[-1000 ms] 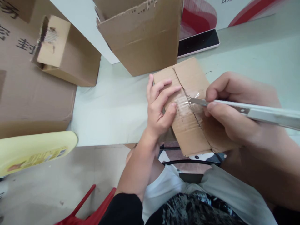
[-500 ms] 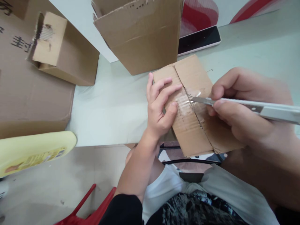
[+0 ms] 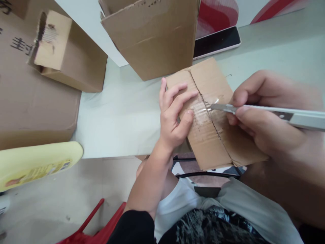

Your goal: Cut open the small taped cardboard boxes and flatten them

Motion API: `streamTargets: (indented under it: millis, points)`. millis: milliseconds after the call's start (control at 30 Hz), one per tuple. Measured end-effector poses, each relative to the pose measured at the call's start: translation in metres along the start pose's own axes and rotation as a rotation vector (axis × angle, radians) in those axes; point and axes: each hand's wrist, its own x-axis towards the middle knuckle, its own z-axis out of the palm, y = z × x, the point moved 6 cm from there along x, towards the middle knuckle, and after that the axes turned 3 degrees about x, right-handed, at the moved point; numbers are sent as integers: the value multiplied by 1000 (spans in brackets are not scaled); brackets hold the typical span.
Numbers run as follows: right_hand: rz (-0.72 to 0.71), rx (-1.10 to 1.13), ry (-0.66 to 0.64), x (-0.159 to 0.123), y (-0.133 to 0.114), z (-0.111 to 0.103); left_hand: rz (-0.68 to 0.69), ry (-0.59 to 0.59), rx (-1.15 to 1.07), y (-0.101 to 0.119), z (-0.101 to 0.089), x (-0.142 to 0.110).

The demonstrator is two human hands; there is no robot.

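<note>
A small cardboard box (image 3: 210,135) lies tilted at the table's front edge, its near corner jutting past it. A dark seam runs across its top, with clear tape (image 3: 203,112) over the middle. My left hand (image 3: 175,115) grips the box at its left side, fingers spread and thumb pressed on the top. In my right hand (image 3: 269,115) is a utility knife (image 3: 286,115), fingers closed round its body near the blade. The blade tip rests at the taped seam; how deep it sits I cannot tell.
Behind stands a taller open carton (image 3: 157,40), with a phone (image 3: 217,42) to its right. At left, a small opened box (image 3: 78,54) sits by a large carton (image 3: 38,108). A yellow package (image 3: 38,164) overhangs the floor, and a red stool (image 3: 101,227) stands below.
My right hand and the knife have shifted slightly right, the blade tip drawing a little along that way. My left hand and the box look almost unchanged.
</note>
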Motion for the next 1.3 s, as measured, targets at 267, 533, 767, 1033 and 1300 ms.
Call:
streamTargets:
  millis: [267,533,767,1033,1300]
  points:
    - [7,-1,53,0,1,-1,-13,-28,-14,-1,0,0]
    - [-10,47,104,-2,5,-2,-24,-13,-9,1,0,1]
    - [-5,36,121,-3,4,-4,-53,-34,27,-2,2,0]
    - [-20,58,105,-2,4,-4,-14,-11,14,2,0,1]
    - [-6,60,114,-3,5,-3,-27,-34,12,-1,1,-1]
